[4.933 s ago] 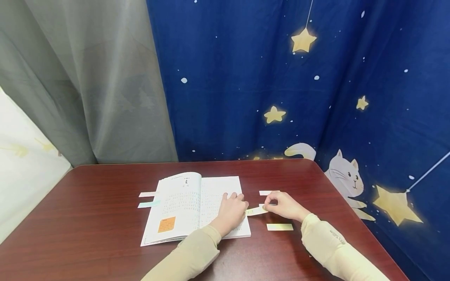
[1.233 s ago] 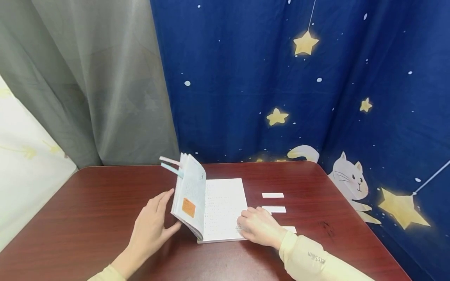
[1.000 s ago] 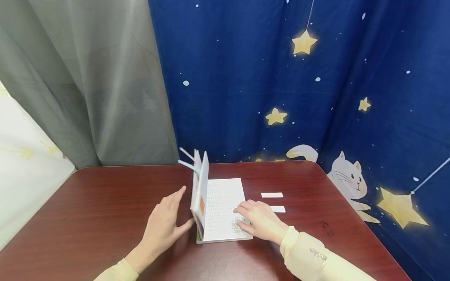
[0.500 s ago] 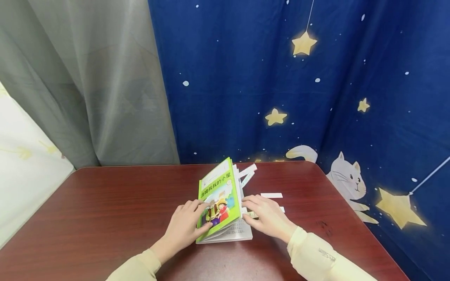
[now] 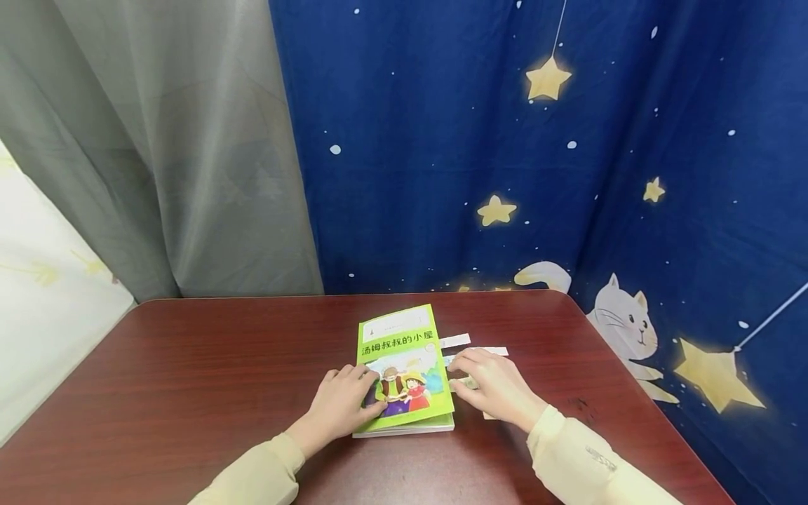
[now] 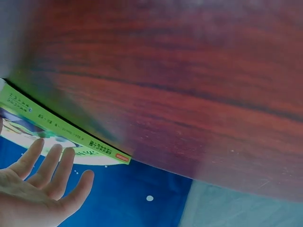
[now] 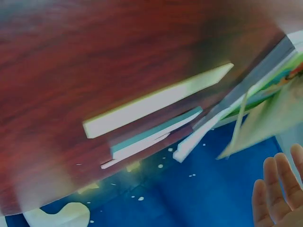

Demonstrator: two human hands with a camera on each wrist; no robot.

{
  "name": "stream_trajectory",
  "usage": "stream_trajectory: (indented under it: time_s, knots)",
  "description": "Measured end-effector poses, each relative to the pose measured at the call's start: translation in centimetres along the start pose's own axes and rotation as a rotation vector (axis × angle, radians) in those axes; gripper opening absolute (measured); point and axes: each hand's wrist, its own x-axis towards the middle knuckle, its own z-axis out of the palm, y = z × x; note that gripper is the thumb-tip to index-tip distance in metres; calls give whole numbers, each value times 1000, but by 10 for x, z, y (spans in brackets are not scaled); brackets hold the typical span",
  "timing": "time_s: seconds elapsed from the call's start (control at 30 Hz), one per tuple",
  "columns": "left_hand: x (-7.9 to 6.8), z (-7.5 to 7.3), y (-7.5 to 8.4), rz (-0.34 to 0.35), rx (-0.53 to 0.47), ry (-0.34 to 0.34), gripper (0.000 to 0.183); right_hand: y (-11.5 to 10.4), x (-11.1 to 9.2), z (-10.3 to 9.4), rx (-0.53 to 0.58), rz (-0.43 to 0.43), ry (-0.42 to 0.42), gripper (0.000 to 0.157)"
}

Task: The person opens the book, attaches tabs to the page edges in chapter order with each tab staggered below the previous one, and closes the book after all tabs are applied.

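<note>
A green-covered picture book [image 5: 399, 335] lies front cover up on the table, its cover slightly raised off the pages below. My left hand [image 5: 337, 407] rests at the book's left side, fingertips and thumb on the cover; in the left wrist view those fingers [image 6: 60, 175] look spread and fairly straight. Beyond the right edge, my right hand [image 5: 499, 386] hovers with fingers loosely bent over the index tabs, apart from the thumb. A pale pink tab [image 5: 456, 341] and a yellow tab [image 5: 466, 383] stick out there. The right wrist view shows its fingers [image 7: 278, 187] extended.
Right of the book lie pads of sticky strips: a yellow one [image 7: 161, 101], a teal-edged one [image 7: 156, 135] and a thin pale one [image 5: 495, 351], partly behind my right hand. The dark red table [image 5: 221, 365] ends at a blue star curtain [image 5: 429, 175].
The book was open; its left pages and cover have swung over to the right and come down. My left hand followed rightward onto the cover. Earlier, my right hand placed a yellow tab.
</note>
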Motion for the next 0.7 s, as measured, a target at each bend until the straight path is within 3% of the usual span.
stream_trajectory:
  time_s: [0.13,0.43,0.7]
  knots:
    - [3,2,-1,-20,15,-34,50,-6,9,3,-24,-1,-33,27]
    - [7,2,0,-36,26,-98,59,-13,21,25,-117,17,-290,57]
    - [15,0,-3,-63,8,-169,66,-8,28,41,-111,61,-348,66]
